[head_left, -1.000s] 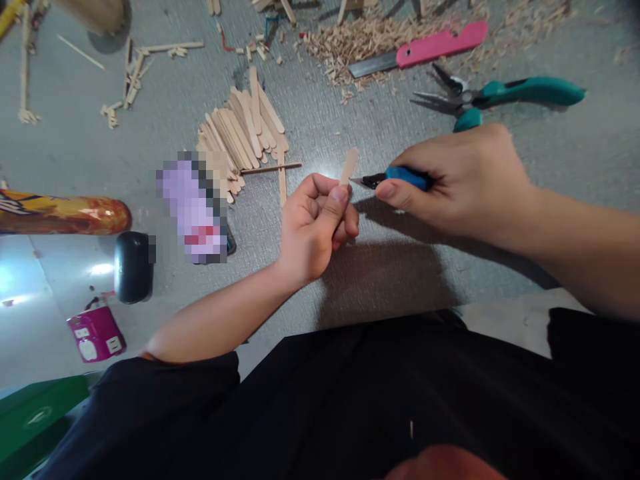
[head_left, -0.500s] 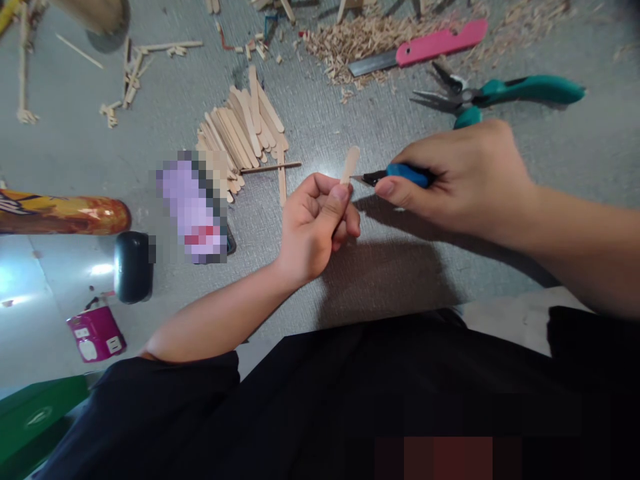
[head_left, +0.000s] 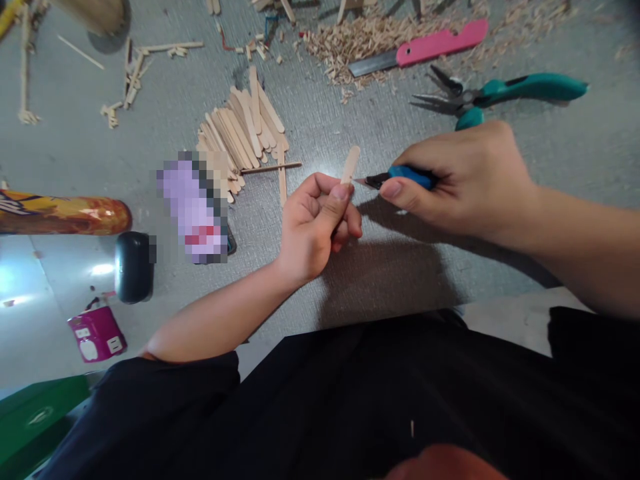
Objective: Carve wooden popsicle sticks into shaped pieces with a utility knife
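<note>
My left hand (head_left: 320, 223) pinches a flat wooden craft stick (head_left: 350, 165) between thumb and fingers, its rounded end pointing up and away. My right hand (head_left: 460, 177) is closed around small blue-handled cutting pliers (head_left: 407, 176). Their dark jaws end in a pale tip just right of the stick, close to my left fingertips, with a small gap showing. Most of the handles are hidden in my palm. Left of my hands lies a fanned pile of craft sticks (head_left: 235, 137), with a thin dark stick (head_left: 273, 168) across its lower edge.
Teal-handled needle-nose pliers (head_left: 470, 97) lie beyond my right hand. A pink cutter with an exposed blade (head_left: 443, 43) rests by a heap of wood chips (head_left: 360, 37). Leftward are a blurred-out phone (head_left: 193, 210), a dark case (head_left: 134, 267), an orange-yellow tube (head_left: 65, 212) and a magenta adapter (head_left: 97, 333).
My right hand has shifted slightly right with the cutting pliers, so their tip sits a bit farther from the stick. My left hand is nearly still, holding the same stick.
</note>
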### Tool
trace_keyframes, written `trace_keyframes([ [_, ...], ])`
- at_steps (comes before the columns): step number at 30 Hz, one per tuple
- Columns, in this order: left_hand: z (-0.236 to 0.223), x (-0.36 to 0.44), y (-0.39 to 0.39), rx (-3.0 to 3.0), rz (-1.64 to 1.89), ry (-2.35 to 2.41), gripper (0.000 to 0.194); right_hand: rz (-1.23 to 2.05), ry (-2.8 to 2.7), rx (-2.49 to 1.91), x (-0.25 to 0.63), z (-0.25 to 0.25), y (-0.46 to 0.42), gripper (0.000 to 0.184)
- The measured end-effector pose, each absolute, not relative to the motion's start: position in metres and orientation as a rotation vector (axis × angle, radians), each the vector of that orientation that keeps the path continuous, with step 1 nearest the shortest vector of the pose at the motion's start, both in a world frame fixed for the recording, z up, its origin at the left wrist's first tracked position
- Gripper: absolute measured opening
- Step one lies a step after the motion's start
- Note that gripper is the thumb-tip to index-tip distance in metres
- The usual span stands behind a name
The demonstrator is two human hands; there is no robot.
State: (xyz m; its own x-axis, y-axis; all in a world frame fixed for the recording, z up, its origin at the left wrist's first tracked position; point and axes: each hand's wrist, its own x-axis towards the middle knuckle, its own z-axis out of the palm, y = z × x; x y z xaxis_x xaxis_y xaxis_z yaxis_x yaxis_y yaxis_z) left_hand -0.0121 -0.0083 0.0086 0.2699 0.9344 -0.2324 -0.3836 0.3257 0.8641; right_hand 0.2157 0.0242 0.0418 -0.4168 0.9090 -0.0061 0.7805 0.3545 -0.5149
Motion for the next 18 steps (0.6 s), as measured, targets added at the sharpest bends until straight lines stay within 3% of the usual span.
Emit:
trace_keyframes([
  [10,0.0088,-0.0160,-0.0080,0.761,0.974,0.762,0.042,0.695,-2.357,-1.476,0.2159,0.0397,0.0253,0.066],
  [18,0.0054,-0.0181,-0.0072,0.775,0.920,0.733,0.051,0.812,-2.366,-1.378,0.2164,0.0423,0.0263,0.064],
])
